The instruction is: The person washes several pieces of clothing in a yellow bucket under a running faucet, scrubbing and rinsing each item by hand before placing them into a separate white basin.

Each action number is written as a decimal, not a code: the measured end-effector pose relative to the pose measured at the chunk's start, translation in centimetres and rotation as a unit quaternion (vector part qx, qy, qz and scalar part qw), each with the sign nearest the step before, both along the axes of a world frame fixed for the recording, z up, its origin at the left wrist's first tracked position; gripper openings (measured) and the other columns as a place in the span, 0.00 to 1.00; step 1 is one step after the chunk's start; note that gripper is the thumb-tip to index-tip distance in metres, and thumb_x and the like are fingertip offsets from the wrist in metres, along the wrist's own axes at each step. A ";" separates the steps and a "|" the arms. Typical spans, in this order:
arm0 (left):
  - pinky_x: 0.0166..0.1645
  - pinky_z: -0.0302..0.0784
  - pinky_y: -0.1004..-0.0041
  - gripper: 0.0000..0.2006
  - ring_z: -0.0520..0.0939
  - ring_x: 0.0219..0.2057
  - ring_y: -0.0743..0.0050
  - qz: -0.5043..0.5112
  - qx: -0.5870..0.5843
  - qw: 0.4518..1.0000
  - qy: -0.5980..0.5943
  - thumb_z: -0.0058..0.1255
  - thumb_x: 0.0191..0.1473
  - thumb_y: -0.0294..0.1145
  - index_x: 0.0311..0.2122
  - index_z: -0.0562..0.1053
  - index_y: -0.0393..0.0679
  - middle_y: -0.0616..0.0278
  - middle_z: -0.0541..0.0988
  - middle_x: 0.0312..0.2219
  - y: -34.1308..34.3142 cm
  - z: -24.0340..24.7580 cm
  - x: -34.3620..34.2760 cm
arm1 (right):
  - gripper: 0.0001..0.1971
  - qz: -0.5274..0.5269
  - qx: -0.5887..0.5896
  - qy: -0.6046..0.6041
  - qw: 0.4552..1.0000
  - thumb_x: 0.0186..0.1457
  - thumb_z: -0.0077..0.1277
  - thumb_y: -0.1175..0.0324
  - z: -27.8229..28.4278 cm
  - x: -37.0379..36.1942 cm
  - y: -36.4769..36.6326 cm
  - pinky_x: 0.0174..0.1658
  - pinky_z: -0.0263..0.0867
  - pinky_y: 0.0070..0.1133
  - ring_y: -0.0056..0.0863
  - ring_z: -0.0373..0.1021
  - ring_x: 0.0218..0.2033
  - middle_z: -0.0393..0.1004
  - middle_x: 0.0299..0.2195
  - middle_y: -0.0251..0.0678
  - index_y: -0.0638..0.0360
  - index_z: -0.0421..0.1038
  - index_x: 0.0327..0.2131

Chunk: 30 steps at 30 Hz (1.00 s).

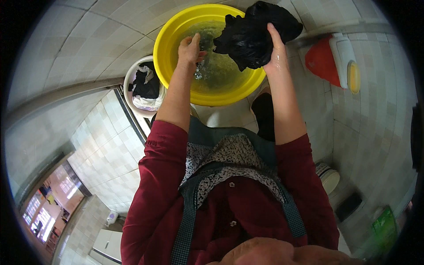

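A large round yellow basin (212, 100) of water stands in front of me. My right hand (278, 57) grips a bunched, wet-looking black cloth (258, 37) above the basin's right rim; its exact kind cannot be made out, and most of the fingers are behind it. The cloth overhangs the rim at the upper right. Over the left part of the basin, my left hand (190, 51) is empty, its fingers loosely bent and apart at the water. Ripples and bubbles show in the water near it.
Left of the basin is a pale tub (127, 90) with black and white clothes (146, 84). A red and white container (324, 62) with a yellow dish (353, 77) is at the right, near the tiled wall. Behind on the right are a white bucket (329, 180) and a green package (384, 227).
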<state>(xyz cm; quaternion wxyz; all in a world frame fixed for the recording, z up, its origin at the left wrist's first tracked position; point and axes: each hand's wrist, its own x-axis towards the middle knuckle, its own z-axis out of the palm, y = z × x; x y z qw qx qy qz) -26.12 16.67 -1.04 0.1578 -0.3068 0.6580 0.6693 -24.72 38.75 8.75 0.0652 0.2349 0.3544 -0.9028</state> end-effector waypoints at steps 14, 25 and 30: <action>0.53 0.70 0.61 0.31 0.75 0.49 0.48 -0.561 -0.398 0.723 -0.068 0.55 0.45 0.48 0.50 0.70 0.36 0.42 0.75 0.46 0.6 -10.1 3.6 | 0.26 0.025 0.167 0.099 0.981 0.43 0.65 0.65 -1.0 1.7 3.1 0.46 0.69 0.25 0.29 0.72 0.42 0.74 0.42 0.40 0.66 0.70 0.46; 0.40 0.76 0.73 0.15 0.80 0.31 0.71 -0.320 -0.143 0.928 0.131 0.54 0.52 0.34 0.41 0.75 0.32 0.58 0.81 0.30 0.1 10.2 0.0 | 0.28 0.042 0.268 0.120 0.955 0.42 0.66 0.63 -1.3 1.5 3.8 0.47 0.69 0.23 0.29 0.72 0.43 0.74 0.43 0.42 0.68 0.70 0.46; 0.34 0.81 0.73 0.14 0.82 0.28 0.70 -0.233 -0.052 0.964 0.115 0.57 0.52 0.34 0.39 0.75 0.35 0.56 0.81 0.29 -0.2 20.0 -0.1 | 0.27 0.062 0.329 0.129 0.934 0.42 0.66 0.62 -1.3 2.0 3.7 0.46 0.69 0.23 0.29 0.73 0.41 0.75 0.42 0.41 0.68 0.72 0.44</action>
